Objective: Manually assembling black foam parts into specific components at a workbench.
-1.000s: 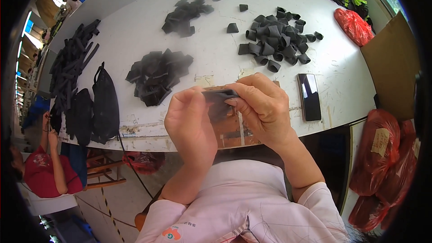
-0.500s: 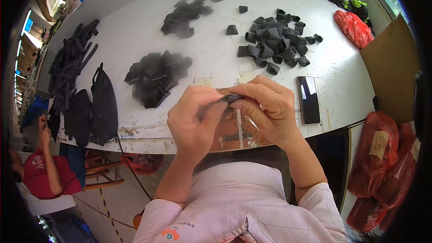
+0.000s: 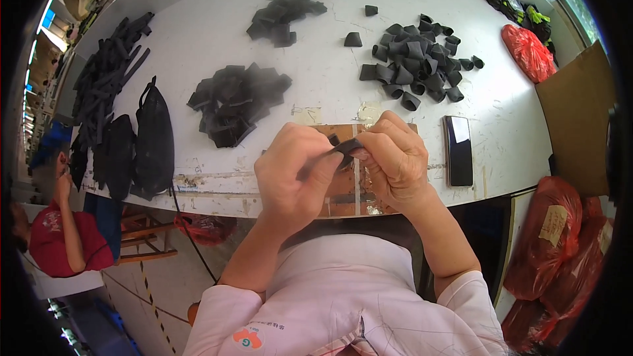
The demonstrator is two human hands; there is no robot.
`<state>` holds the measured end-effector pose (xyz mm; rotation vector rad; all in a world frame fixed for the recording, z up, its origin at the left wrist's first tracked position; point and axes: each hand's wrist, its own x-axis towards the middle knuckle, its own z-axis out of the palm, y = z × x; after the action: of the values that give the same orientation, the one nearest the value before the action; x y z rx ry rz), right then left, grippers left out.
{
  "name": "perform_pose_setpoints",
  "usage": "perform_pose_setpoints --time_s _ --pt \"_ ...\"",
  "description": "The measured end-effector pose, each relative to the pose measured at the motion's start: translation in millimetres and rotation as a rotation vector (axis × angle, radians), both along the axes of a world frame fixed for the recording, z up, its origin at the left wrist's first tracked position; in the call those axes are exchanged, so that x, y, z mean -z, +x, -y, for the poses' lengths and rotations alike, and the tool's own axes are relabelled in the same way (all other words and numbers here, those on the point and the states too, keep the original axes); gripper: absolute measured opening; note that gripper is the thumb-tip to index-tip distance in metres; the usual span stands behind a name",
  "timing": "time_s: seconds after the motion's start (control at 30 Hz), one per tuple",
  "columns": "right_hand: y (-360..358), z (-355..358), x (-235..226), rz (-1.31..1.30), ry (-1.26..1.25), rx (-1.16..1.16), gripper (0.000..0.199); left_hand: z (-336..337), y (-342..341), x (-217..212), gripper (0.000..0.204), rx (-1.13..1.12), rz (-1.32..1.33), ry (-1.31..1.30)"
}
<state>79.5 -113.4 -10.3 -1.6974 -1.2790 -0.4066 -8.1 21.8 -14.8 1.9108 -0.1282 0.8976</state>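
Between my hands a small black piece of flexible material is pinched and bent, above a brown board at the table's near edge. My left hand is closed on its left end, thumb along the near side. My right hand grips the other end between thumb and fingers. My fingers cover part of the piece. Beyond my left hand lies a heap of flat black pieces. A heap of black pieces curled into short loops spreads beyond my right hand.
A phone lies right of my right hand. Another black heap sits farther back. Black strips and a black pouch are at left. A red bag and cardboard border the right. A person sits at left.
My hands have drawn slightly apart, and more of the black piece shows between them, its bend now visible. The whole view has shifted a little; the heaps look the same.
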Motion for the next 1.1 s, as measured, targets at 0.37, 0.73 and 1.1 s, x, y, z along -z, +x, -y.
perform_pose_setpoints --time_s 0.37,0.73,1.1 --pt "-8 19 33 -1.059 0.136 0.174 0.032 -69 -45 132 0.025 -0.646 -0.668 0.278" --pt "-78 -3 36 -0.634 -0.02 0.128 0.035 -50 -48 24 0.005 -0.105 -0.6 -0.132" --pt "-47 17 37 -1.854 0.33 -0.48 0.014 7 -38 24 0.021 0.489 -0.5 -1.389"
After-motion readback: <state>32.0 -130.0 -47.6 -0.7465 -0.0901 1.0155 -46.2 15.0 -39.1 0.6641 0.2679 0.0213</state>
